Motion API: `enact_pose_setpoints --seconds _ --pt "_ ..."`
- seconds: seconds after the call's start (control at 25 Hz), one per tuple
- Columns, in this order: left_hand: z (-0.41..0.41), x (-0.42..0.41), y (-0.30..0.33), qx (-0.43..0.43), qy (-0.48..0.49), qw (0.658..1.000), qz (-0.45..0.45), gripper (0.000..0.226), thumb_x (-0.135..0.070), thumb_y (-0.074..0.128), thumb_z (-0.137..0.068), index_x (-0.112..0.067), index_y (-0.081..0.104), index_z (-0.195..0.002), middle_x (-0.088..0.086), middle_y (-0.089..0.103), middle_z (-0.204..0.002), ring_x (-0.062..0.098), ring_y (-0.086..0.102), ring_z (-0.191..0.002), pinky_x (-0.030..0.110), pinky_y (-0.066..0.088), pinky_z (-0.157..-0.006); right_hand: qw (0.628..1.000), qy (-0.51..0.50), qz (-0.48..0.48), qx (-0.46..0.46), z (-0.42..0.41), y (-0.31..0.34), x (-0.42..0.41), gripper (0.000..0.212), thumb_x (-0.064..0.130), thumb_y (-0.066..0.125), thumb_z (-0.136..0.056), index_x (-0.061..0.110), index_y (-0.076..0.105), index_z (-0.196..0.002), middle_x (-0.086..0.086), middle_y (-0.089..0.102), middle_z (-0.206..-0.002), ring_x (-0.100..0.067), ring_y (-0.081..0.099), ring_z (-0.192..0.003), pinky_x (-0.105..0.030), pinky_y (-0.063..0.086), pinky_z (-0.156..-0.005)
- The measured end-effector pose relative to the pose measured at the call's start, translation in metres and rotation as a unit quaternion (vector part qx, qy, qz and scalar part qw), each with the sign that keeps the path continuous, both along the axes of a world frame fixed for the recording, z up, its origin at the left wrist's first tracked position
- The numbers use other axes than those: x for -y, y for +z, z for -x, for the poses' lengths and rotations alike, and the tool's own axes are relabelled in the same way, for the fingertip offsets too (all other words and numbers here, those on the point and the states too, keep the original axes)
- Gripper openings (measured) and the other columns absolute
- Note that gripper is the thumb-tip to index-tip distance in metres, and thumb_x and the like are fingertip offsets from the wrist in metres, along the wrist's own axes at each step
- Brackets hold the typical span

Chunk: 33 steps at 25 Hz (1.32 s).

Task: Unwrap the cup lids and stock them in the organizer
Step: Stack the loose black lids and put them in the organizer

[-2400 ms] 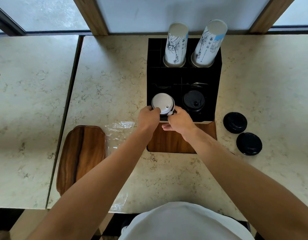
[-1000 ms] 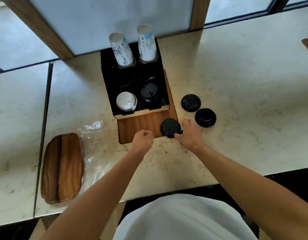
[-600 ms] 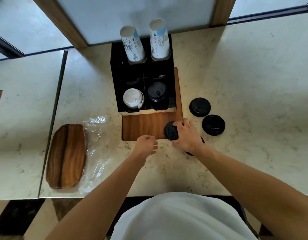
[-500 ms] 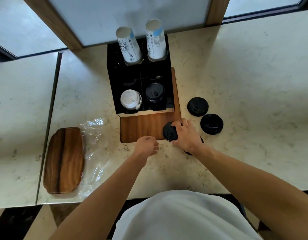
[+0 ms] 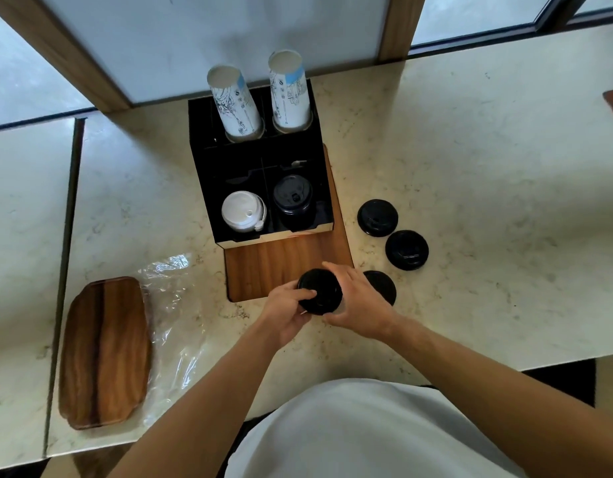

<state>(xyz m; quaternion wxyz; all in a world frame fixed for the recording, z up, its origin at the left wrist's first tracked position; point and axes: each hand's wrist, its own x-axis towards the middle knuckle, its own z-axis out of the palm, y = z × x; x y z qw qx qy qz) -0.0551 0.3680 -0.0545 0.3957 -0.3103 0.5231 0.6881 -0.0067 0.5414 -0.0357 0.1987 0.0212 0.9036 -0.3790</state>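
A pale marble surface (image 5: 453,174) runs beneath a frosted window with wooden frames. At its middle stands a black organizer (image 5: 208,188) on a wooden board (image 5: 284,267). The two rear compartments each hold a stack of paper cups (image 5: 234,105), both leaning slightly. Of the two front compartments, the left holds a stack of white lids (image 5: 243,211) and the right a stack of black lids (image 5: 292,199). An empty plastic wrapper (image 5: 170,305) lies crumpled to the left of the board, partly under a wooden tray (image 5: 105,350).

Both hands meet over the near edge of the board. The left hand (image 5: 284,313) and the right hand (image 5: 358,305) together hold a short stack of black lids (image 5: 319,291), fingers curled round its rim from either side; the grip of each is narrow and closed on the stack. Three further black lids remain loose on the surface: one (image 5: 377,217) just right of the board, one (image 5: 406,250) near it, and one (image 5: 382,286) partly hidden behind the right hand.

The step in hand appears to be gathering and squaring loose black lids into a stack before stocking. The white lids look already placed. The next move probably calls either for adding the remaining loose lids to the held stack or for carrying it forward and lowering it level onto the black stack in the front right compartment, keeping the rims aligned so that the lids nest and none catches on the divider.
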Motion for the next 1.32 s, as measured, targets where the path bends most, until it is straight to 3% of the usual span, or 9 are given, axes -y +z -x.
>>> enact_pose_setpoints --seconds 0.2,0.28,0.44,0.56,0.8,0.88,1.04,1.16,1.32 --pt "-0.002 0.002 -0.002 0.022 -0.002 1.0 0.009 0.025 0.003 0.066 -0.09 -0.008 0.072 -0.111 0.008 0.08 -0.099 0.028 0.067 -0.108 0.036 0.062 -0.081 0.991 -0.1 -0.079 -0.037 -0.021 -0.008 -0.041 0.081 0.042 0.085 -0.073 0.025 0.045 -0.141 0.004 0.043 -0.141 -0.017 0.041 -0.132 -0.033 0.041 -0.11" --pt "-0.004 0.003 -0.002 0.032 0.016 0.999 0.006 0.019 -0.001 0.065 -0.092 -0.008 0.07 -0.109 0.008 0.08 -0.1 0.027 0.065 -0.108 0.037 0.06 -0.085 0.986 -0.109 -0.122 -0.036 -0.028 -0.012 -0.055 0.083 0.044 0.085 -0.071 0.025 0.044 -0.141 0.004 0.042 -0.141 -0.018 0.039 -0.132 -0.033 0.042 -0.108" --pt "-0.005 0.005 -0.005 0.05 0.056 0.997 0.009 0.027 -0.006 0.06 -0.095 -0.005 0.062 -0.121 0.016 0.065 -0.125 0.031 0.063 -0.115 0.044 0.055 -0.101 0.98 -0.089 -0.176 -0.002 -0.035 -0.02 -0.057 0.099 0.056 0.084 -0.066 0.027 0.035 -0.148 0.001 0.039 -0.145 -0.023 0.039 -0.133 -0.039 0.04 -0.112" --pt "-0.006 0.006 -0.002 0.049 0.05 0.997 0.01 0.03 -0.009 0.059 -0.095 -0.004 0.062 -0.125 0.019 0.067 -0.125 0.033 0.064 -0.117 0.048 0.051 -0.107 0.975 -0.104 -0.197 0.01 -0.034 -0.023 -0.051 0.101 0.059 0.082 -0.066 0.028 0.034 -0.149 -0.001 0.037 -0.146 -0.025 0.039 -0.133 -0.043 0.039 -0.113" --pt "-0.005 0.011 0.006 0.047 0.041 0.998 0.021 0.022 -0.01 0.057 -0.097 -0.008 0.064 -0.118 0.017 0.072 -0.116 0.032 0.067 -0.11 0.04 0.059 -0.088 0.988 -0.12 -0.097 0.001 -0.026 -0.017 -0.051 0.093 0.04 0.085 -0.072 0.026 0.034 -0.149 -0.001 0.038 -0.145 -0.023 0.035 -0.133 -0.039 0.04 -0.111" --pt "-0.006 0.011 0.008 0.041 0.033 0.998 0.022 0.02 -0.009 0.057 -0.098 -0.008 0.065 -0.116 0.016 0.076 -0.109 0.032 0.069 -0.109 0.041 0.059 -0.089 0.989 -0.136 -0.057 -0.019 -0.024 -0.008 -0.05 0.094 0.039 0.086 -0.072 0.027 0.034 -0.149 0.001 0.04 -0.144 -0.02 0.035 -0.133 -0.036 0.039 -0.108" --pt "-0.006 0.009 0.013 0.025 0.019 0.999 0.016 0.022 -0.007 0.056 -0.098 -0.004 0.068 -0.116 0.018 0.079 -0.103 0.037 0.071 -0.11 0.047 0.057 -0.098 0.993 -0.108 -0.012 -0.053 -0.019 0.008 -0.041 0.088 0.045 0.084 -0.07 0.029 0.039 -0.144 0.006 0.041 -0.137 -0.013 0.037 -0.125 -0.029 0.042 -0.105" --pt "-0.008 0.007 0.022 0.021 0.001 1.0 -0.016 0.026 -0.005 0.051 -0.1 -0.004 0.07 -0.117 0.02 0.077 -0.11 0.036 0.072 -0.109 0.047 0.06 -0.094 0.997 -0.057 0.026 -0.055 -0.014 0.016 -0.029 0.086 0.053 0.081 -0.068 0.031 0.041 -0.141 0.009 0.041 -0.134 -0.01 0.039 -0.123 -0.018 0.038 -0.097" --pt "-0.012 0.003 0.032 0.033 0.011 0.998 -0.061 0.036 0.0 0.039 -0.101 -0.001 0.067 -0.123 0.025 0.074 -0.117 0.039 0.07 -0.113 0.047 0.06 -0.093 0.998 -0.018 0.016 -0.052 -0.009 0.016 -0.017 0.089 0.06 0.077 -0.069 0.033 0.038 -0.144 0.008 0.04 -0.136 -0.011 0.035 -0.126 -0.022 0.04 -0.101"
